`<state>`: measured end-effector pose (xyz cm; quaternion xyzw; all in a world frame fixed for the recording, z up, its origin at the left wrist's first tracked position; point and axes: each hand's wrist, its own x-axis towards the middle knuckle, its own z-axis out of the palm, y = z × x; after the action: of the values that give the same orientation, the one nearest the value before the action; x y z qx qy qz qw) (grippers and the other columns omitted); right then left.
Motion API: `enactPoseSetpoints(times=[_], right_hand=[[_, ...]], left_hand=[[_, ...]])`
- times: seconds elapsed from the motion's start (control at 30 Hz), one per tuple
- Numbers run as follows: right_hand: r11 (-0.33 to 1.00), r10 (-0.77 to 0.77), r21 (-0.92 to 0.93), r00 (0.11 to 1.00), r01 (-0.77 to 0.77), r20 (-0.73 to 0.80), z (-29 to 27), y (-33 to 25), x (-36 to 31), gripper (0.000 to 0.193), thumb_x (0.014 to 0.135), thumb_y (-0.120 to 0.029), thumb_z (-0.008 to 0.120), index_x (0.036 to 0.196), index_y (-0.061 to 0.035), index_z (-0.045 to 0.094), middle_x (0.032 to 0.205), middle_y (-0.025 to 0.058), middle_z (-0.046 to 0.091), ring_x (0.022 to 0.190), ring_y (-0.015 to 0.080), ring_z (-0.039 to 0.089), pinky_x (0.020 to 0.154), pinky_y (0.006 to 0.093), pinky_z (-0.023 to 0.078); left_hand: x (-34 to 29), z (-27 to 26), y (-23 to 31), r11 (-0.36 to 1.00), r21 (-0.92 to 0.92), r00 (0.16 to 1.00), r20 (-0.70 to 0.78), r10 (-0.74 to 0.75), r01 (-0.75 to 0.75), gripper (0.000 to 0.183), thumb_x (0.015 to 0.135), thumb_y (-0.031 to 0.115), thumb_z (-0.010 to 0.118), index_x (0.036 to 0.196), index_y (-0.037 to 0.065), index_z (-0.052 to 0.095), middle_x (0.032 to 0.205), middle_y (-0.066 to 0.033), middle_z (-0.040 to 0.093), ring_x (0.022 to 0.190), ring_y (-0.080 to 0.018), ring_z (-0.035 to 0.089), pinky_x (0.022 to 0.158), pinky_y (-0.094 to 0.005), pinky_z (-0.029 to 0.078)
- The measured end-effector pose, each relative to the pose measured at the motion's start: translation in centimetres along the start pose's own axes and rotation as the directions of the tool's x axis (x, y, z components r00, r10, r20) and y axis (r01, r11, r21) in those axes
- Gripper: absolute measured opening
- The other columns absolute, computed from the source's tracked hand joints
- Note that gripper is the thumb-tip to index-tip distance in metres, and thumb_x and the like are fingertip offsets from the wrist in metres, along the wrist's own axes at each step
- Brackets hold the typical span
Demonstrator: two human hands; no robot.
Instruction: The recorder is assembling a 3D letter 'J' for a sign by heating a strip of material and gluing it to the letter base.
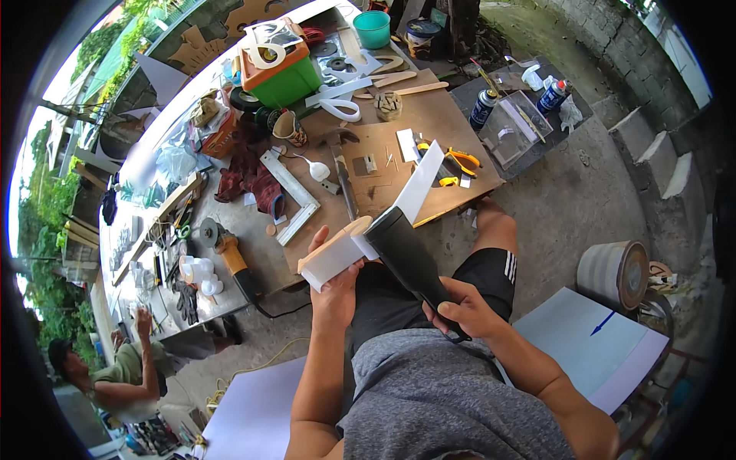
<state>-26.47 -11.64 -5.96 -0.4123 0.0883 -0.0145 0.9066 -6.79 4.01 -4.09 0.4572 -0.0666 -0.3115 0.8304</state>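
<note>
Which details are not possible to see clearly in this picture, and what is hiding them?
All in the head view:
Left hand: some fingers hidden behind the curved wooden piece.
Black handheld tool: part of its grip covered by the right hand.
White strip: the tool hides its near end.
Green box: orange lid covers any contents.
Co-worker's hands: too small to tell what they hold.

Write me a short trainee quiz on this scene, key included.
1. Which hand holds the curved tan piece, and which the black tool?
2. True or false: the grinder lies on the ground.
3. How many blue cans show at the upper right of the picture?

Key:
1. The left hand holds the piece; the right hand holds the tool.
2. False; the grinder lies on the table.
3. Two.
</note>
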Motion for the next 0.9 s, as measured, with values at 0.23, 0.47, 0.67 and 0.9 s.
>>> enactPoseSetpoints(times=[0.23,0.47,0.67,0.9], right_hand=[[0.999,0.029,0.046,0.999,-0.030,0.016,0.4,-1.1,0.3,0.051,0.102,-0.035,0.062,0.136,0.0012,0.051,0.090,0.0069,0.061,0.064,0.0088,0.056,0.057,0.0232,0.047],[0.985,0.066,0.160,0.998,-0.067,0.013,-0.4,-0.2,1.3,0.046,0.103,-0.035,0.059,0.132,-0.0007,0.052,0.088,0.0061,0.061,0.061,0.0087,0.055,0.055,0.0232,0.046],[0.968,0.132,0.215,0.991,-0.129,0.003,-0.9,0.6,2.2,0.043,0.104,-0.035,0.057,0.131,-0.0008,0.052,0.088,0.0070,0.061,0.059,0.0098,0.055,0.055,0.0228,0.046],[0.947,0.212,0.242,0.977,-0.211,0.026,-0.1,1.6,3.2,0.026,0.106,-0.031,0.054,0.113,-0.0058,0.054,0.086,0.0050,0.060,0.058,0.0084,0.054,0.054,0.0217,0.045]], left_hand=[[0.5,0.0,0.9,0.996,0.057,0.996,0.075,0.057,-0.061,0.075,0.084,0.006,0.081,0.146,0.010,0.039,0.123,-0.0076,0.058,0.105,-0.0193,0.060,0.094,-0.0313,0.050],[1.6,-1.4,0.7,0.932,0.323,0.987,0.059,0.151,-0.162,0.065,0.082,0.003,0.082,0.137,0.005,0.047,0.134,-0.0111,0.056,0.122,-0.0203,0.057,0.104,-0.0344,0.047],[2.3,-1.4,0.9,0.852,0.469,0.972,0.084,0.218,-0.232,0.057,0.086,0.008,0.081,0.134,0.002,0.051,0.143,-0.0150,0.055,0.128,-0.0197,0.054,0.106,-0.0332,0.044],[1.7,-3.7,0.6,0.832,0.495,0.968,0.095,0.234,-0.250,0.056,0.087,0.005,0.078,0.135,0.003,0.049,0.145,-0.0167,0.054,0.130,-0.0223,0.053,0.111,-0.0354,0.041]])
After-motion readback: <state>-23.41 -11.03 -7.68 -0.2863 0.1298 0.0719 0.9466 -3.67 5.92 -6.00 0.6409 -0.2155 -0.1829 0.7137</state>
